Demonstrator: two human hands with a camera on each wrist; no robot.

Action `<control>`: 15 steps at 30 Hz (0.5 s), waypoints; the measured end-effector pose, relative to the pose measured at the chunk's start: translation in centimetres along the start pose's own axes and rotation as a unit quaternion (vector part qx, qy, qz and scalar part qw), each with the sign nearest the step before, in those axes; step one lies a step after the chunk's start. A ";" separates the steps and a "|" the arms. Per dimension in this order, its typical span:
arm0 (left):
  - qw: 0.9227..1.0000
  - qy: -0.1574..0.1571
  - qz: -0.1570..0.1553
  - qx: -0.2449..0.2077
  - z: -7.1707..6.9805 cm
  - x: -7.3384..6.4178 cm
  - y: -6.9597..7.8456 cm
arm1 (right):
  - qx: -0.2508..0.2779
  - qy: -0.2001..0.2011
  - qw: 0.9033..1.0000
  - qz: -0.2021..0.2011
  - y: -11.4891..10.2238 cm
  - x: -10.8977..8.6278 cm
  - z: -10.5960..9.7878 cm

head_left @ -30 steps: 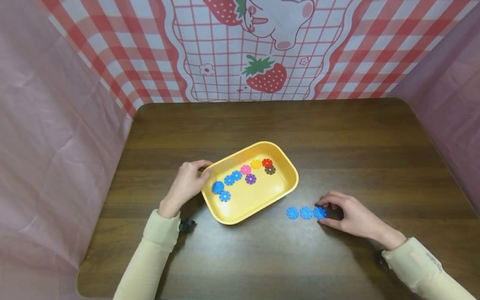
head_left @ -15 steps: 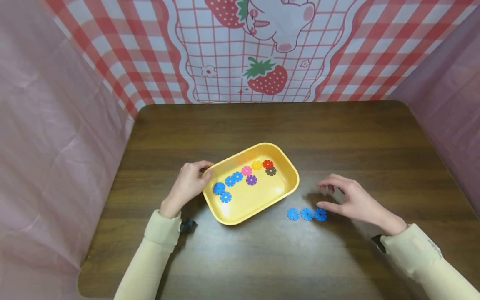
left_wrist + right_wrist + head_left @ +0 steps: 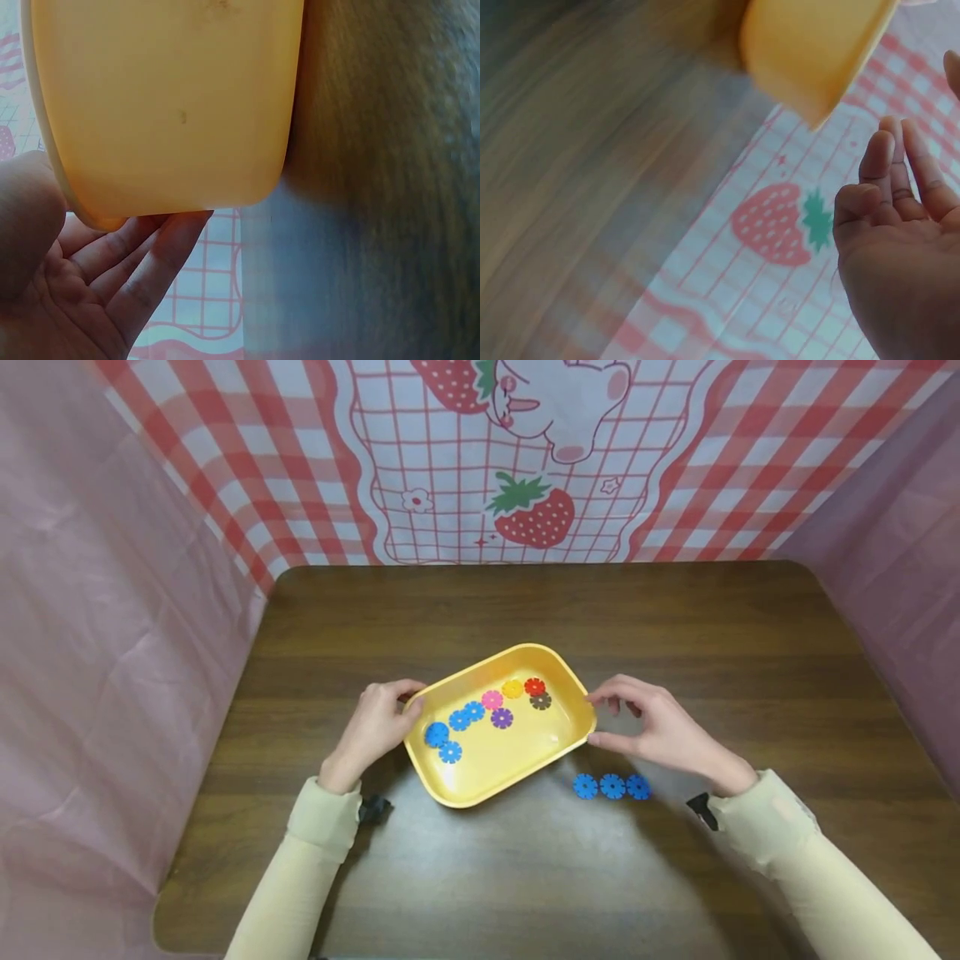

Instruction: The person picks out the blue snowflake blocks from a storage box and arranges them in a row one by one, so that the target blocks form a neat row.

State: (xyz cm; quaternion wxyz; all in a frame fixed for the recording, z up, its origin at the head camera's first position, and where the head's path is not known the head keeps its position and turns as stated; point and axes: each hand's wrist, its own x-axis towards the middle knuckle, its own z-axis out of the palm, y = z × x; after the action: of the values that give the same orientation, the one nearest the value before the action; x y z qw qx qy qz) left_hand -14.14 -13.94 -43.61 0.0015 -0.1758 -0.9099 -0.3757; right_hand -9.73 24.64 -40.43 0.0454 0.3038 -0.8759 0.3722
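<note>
A yellow plastic tub (image 3: 480, 795) stands on the table with several notched, flower-like plastic discs inside. Its left end is held by my left hand (image 3: 378, 720), thumb over the rim and fingers against the outer wall, as the left wrist view (image 3: 112, 277) shows too. My right hand (image 3: 660, 727) is at the tub's right end, thumb and fingers spread and holding nothing. In the right wrist view the right hand's fingers (image 3: 877, 157) appear slightly apart from the tub (image 3: 817, 52). Three blue discs (image 3: 612, 787) lie in a row just below that hand.
Inside the tub are blue discs (image 3: 437, 735) at the left, a pink disc (image 3: 492, 700) and a purple disc (image 3: 502, 718) mid-tub, and yellow, red and brown ones at the right. A strawberry-print cloth (image 3: 532, 518) hangs behind the wooden table (image 3: 450, 885).
My right hand has let go of the rightmost blue disc, lifted, and moved up and left to the tub's right end. The left hand has stayed on the tub.
</note>
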 end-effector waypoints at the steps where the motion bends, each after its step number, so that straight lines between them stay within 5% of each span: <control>1: 1.000 0.001 0.000 0.000 0.0 0.0 0.0 | 0.007 0.000 1.000 0.001 -0.4 0.6 0.4; 15: 1.000 0.009 0.016 0.007 0.0 0.0 -0.2 | 0.060 -0.045 0.997 0.013 -3.6 7.2 8.6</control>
State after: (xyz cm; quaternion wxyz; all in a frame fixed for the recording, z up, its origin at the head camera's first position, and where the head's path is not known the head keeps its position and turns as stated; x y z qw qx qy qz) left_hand -14.21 -14.04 -43.71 0.0163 -0.1868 -0.9096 -0.3708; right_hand -12.28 13.27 -42.22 -0.0167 0.3113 -0.8570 0.4104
